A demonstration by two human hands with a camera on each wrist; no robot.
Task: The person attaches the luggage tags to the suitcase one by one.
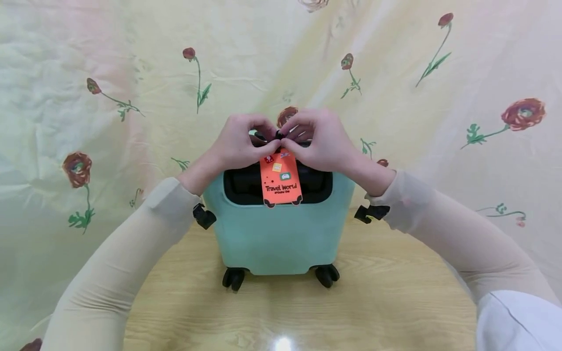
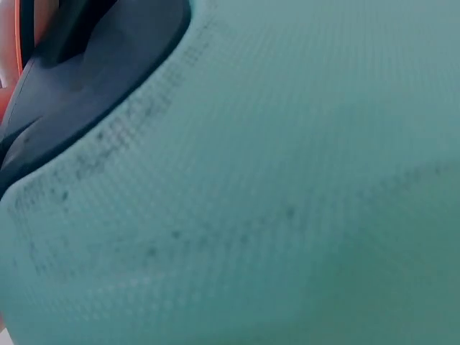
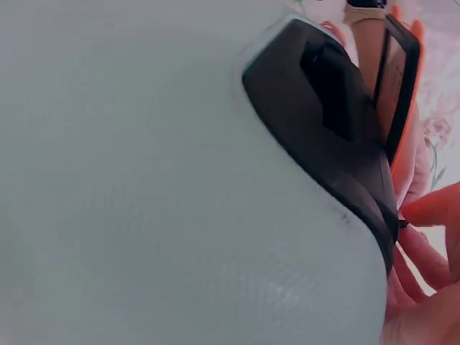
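Note:
A mint-green suitcase [image 1: 281, 239] stands upright on its black wheels, its black handle panel [image 1: 239, 183] facing me. An orange luggage tag [image 1: 281, 187] printed "Travel World" hangs in front of that panel. Above the tag, my left hand [image 1: 243, 141] and right hand [image 1: 320, 141] meet, thumbs and fingertips pinching its small black strap [image 1: 279, 135]. The fingers hide most of the strap and part of the handle. In the right wrist view, the tag's dark-rimmed side [image 3: 400, 86] stands off the panel, with right-hand fingers [image 3: 431, 210] at the strap end. Suitcase shell [image 2: 273, 158] fills the left wrist view.
The suitcase stands on a light wooden tabletop [image 1: 281, 312]. Behind it and at both sides hangs a pale cloth [image 1: 263, 53] with printed red flowers. Black wrist-camera mounts [image 1: 204, 216] sit on both forearms, close to the suitcase's sides.

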